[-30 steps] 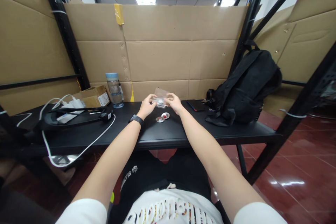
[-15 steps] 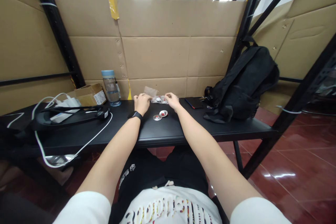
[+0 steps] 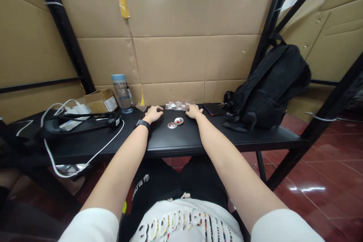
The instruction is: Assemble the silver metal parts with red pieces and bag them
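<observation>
My left hand (image 3: 153, 114), with a dark watch (image 3: 143, 123) on its wrist, hovers or rests at the back of the black table (image 3: 172, 141). Its fingers are bent and apart, with nothing visible in them. At the right end of a row of clear plastic packets (image 3: 176, 105) with red bits inside, my right hand (image 3: 194, 111) has its fingers closed on a packet's edge; the fingertips are partly hidden. Two round, shiny, badge-like discs lie between my hands: a flat disc (image 3: 171, 125) and a disc with red in it (image 3: 179, 121), touching or overlapping.
A small translucent bag (image 3: 141, 107) lies left of my left hand. Further left are a water bottle (image 3: 123, 94), a cardboard box (image 3: 100, 101) and a black strap-like device (image 3: 82, 123) with white cables. A dark phone-like slab (image 3: 212, 109) and a black backpack (image 3: 268, 87) sit right.
My left hand has let go of the translucent bag, which now lies to its left by the cardboard wall. My right hand stays by the packets. The view has shifted slightly.
</observation>
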A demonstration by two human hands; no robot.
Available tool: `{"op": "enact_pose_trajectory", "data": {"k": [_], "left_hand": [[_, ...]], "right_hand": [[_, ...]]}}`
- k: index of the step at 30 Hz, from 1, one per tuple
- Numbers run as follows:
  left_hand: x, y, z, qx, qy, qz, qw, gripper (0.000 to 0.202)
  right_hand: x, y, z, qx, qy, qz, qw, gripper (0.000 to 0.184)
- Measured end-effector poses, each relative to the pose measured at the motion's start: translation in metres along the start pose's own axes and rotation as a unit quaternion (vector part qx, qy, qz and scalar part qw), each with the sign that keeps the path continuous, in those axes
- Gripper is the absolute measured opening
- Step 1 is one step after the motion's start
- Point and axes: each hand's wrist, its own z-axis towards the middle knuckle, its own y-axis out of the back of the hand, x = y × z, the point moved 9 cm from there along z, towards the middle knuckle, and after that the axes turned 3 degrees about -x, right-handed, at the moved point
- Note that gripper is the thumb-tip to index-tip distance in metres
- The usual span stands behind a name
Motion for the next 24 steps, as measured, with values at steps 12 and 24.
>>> {"op": "enact_pose_trajectory", "data": {"k": [12,24], "left_hand": [[-0.052,-0.025,-0.011,0.074,-0.089,-0.309,0.944,0.039],[-0.063,-0.004,-0.02,-0.01,-0.166,-0.162,0.973,0.058]], "right_hand": [[0.052,0.021,-0.005,0.017,0.14,0.384,0.913,0.038],[0.042,0.021,-0.004,-0.078,0.017,0.574,0.815,0.035]]}}
